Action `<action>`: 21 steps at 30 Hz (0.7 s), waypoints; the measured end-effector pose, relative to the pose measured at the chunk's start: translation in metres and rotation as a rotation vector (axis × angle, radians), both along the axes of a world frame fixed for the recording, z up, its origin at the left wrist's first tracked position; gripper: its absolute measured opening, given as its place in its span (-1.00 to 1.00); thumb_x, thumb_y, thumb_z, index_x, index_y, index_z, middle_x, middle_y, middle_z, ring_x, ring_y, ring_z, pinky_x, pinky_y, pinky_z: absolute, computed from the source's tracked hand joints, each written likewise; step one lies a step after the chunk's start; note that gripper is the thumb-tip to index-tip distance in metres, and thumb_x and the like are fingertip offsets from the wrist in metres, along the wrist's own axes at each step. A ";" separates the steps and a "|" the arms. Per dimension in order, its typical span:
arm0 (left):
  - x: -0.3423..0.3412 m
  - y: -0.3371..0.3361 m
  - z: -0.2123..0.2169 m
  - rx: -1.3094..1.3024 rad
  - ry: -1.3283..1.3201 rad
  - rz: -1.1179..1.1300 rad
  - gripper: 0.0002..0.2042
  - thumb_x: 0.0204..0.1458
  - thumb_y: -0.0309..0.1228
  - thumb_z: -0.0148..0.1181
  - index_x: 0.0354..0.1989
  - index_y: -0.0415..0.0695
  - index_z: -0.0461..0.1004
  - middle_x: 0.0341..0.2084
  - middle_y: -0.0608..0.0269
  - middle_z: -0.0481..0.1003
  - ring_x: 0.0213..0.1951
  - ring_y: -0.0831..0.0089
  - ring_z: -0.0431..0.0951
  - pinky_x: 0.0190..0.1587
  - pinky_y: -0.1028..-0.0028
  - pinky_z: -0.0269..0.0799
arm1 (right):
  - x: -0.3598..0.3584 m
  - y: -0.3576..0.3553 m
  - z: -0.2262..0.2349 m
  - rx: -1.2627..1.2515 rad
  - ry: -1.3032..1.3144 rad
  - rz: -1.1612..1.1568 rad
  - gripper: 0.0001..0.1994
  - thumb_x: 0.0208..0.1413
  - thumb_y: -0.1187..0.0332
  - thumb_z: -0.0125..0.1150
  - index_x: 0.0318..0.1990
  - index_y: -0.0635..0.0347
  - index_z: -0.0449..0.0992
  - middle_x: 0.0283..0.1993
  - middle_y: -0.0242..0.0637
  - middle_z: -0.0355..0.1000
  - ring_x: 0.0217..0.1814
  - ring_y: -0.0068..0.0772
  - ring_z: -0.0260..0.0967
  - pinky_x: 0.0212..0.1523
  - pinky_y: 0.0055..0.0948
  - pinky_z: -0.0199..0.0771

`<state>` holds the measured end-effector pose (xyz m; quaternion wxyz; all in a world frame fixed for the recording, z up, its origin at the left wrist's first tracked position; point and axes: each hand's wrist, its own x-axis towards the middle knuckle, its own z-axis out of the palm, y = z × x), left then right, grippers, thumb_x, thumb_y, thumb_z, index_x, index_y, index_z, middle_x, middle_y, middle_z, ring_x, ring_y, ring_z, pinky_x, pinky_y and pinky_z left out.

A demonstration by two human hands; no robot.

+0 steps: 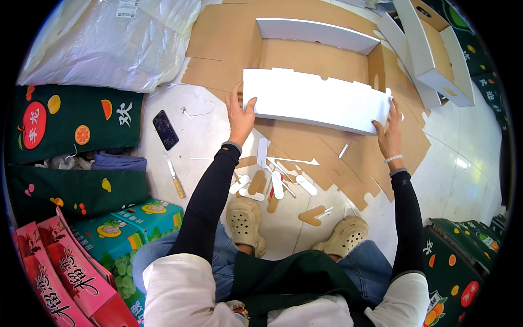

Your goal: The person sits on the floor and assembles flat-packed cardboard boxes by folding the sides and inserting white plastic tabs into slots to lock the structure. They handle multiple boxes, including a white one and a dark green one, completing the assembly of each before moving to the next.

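In front of me lies an open cardboard box, white outside and brown inside, with its walls folded up. At the near left corner my left hand grips the white front wall, thumb on the outer face. My right hand holds the same wall at its near right corner, thumb against the white face. Beneath the box spreads a flat brown cardboard sheet with cut-out edges. Where the fingers pass behind the wall, they are partly hidden.
Cardboard offcuts litter the floor by my shoes. Left of them lie a wooden-handled knife and a phone. Another white box stands far right. Plastic wrapping, a green printed cover and pink boxes line the left.
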<state>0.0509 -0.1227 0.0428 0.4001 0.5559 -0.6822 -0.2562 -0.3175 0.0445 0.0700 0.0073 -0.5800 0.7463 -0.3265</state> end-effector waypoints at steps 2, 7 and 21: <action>-0.002 -0.003 0.004 -0.237 -0.267 -0.014 -0.53 0.08 -0.46 0.10 0.20 -0.09 0.24 0.09 0.02 0.27 0.12 0.20 0.30 0.24 0.21 0.10 | -0.002 -0.002 0.002 0.143 0.376 0.140 -0.33 0.04 0.40 0.22 0.33 0.04 0.11 0.40 -0.07 -0.01 0.42 -0.11 -0.05 0.38 -0.15 -0.01; -0.011 -0.001 0.016 -0.317 -1.005 -0.416 -0.33 0.04 -0.26 0.16 0.33 -0.15 0.09 0.34 -0.07 0.01 0.39 0.17 -0.07 0.39 0.10 -0.28 | 0.025 -0.008 0.007 0.480 0.360 0.317 -0.16 -0.04 0.14 0.32 0.37 0.10 -0.01 0.47 -0.13 -0.19 0.52 -0.18 -0.28 0.45 -0.19 -0.19; -0.028 -0.003 -0.002 0.060 -0.822 -0.883 -0.35 -0.23 -0.58 0.16 0.18 -0.35 0.21 0.14 -0.23 0.26 0.17 -0.04 0.29 0.23 0.28 0.21 | 0.033 -0.022 -0.026 0.720 0.189 0.498 -0.37 -0.08 0.56 0.14 0.25 0.24 0.18 0.33 0.06 0.10 0.37 0.01 0.05 0.35 -0.18 0.04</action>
